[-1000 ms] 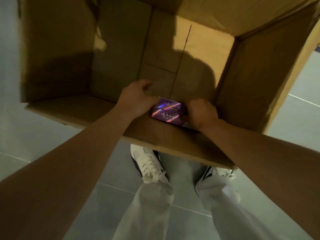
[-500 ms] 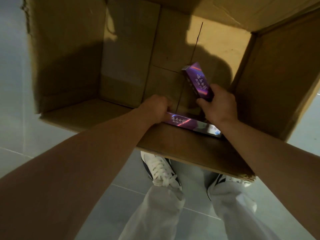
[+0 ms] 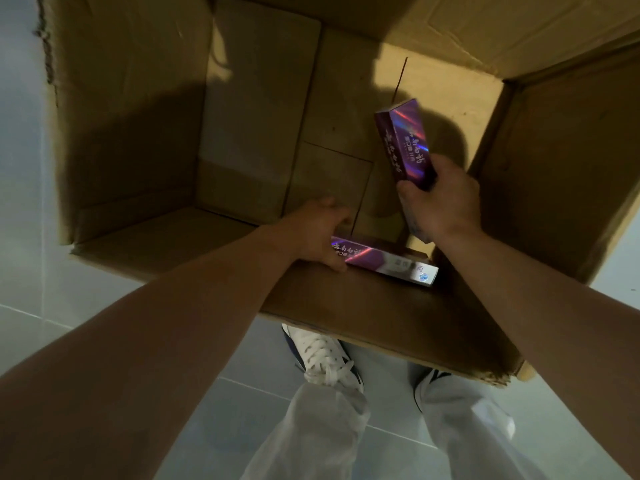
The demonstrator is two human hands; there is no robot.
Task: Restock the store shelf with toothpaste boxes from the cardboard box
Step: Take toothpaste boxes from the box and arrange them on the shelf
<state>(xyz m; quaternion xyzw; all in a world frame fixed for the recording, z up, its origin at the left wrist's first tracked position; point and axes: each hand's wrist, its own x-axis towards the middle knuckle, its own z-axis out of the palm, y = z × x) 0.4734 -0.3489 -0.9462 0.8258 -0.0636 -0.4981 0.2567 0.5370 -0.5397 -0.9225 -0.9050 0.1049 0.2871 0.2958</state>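
Note:
I look down into a large open cardboard box on the floor. My right hand grips a shiny purple toothpaste box by its lower end and holds it tilted upright inside the carton. My left hand grips the left end of a second purple toothpaste box, which lies flat against the carton's near wall. The rest of the carton's bottom is bare cardboard. The store shelf is out of view.
The carton's near flap hangs over my legs and white shoes. Grey tiled floor surrounds the carton. High cardboard walls rise on the left and right sides.
The two toothpaste boxes lay together under both hands a second ago. My right hand has lifted one and tipped it upright, while my left hand keeps hold of the flat one.

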